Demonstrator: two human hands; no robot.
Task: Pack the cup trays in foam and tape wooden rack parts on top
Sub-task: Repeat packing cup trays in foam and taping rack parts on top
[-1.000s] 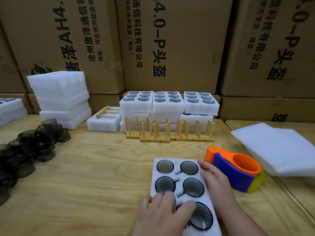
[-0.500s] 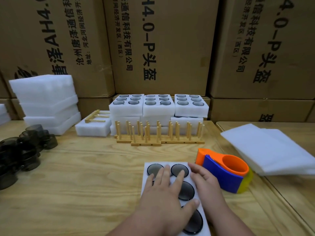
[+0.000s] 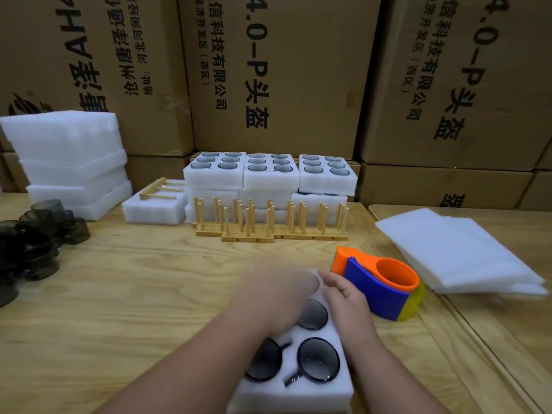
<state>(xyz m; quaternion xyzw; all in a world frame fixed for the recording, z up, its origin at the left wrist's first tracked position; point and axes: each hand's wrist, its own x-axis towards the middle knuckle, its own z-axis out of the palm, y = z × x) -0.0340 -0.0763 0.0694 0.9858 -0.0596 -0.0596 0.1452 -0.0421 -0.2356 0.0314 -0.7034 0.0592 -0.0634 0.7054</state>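
Head cam looks down at a plywood bench (image 3: 125, 294), w/ a foam tray (image 3: 301, 392) sitting at the near edge, right in front of the person. It's got dark cups (image 3: 318, 361) sunk in its holes, rims up, three showing, others hidden under the arm. Left hand (image 3: 277, 289) is over the far end of the tray, way too motion-blurred, so can't tell if it's flat or curled or even touching. Right hand (image 3: 346, 297) rests on the tray's right edge, fingers relaxed and fairly straight, not gripping anything afaict.

Just right of that hand, pretty much next to it, is a tape gun (image 3: 379, 285), orange/blue/yellow, lying on the bench. Further right, a pile of thin foam sheets (image 3: 454, 249) on the neighbouring bench.

Back of the bench: wooden racks (image 3: 268, 225) w/ upright pegs, standing in a row in front of stacked filled trays (image 3: 270, 174), three across on top. Left of those a low foam block (image 3: 153, 209) w/ loose rack parts (image 3: 159, 189) lying on top. Further left a tall stack of foam (image 3: 71, 159), and a heap of loose dark cups (image 3: 35, 237) at the left edge. Big cardboard boxes (image 3: 283, 73) w/ printed text wall off the back.
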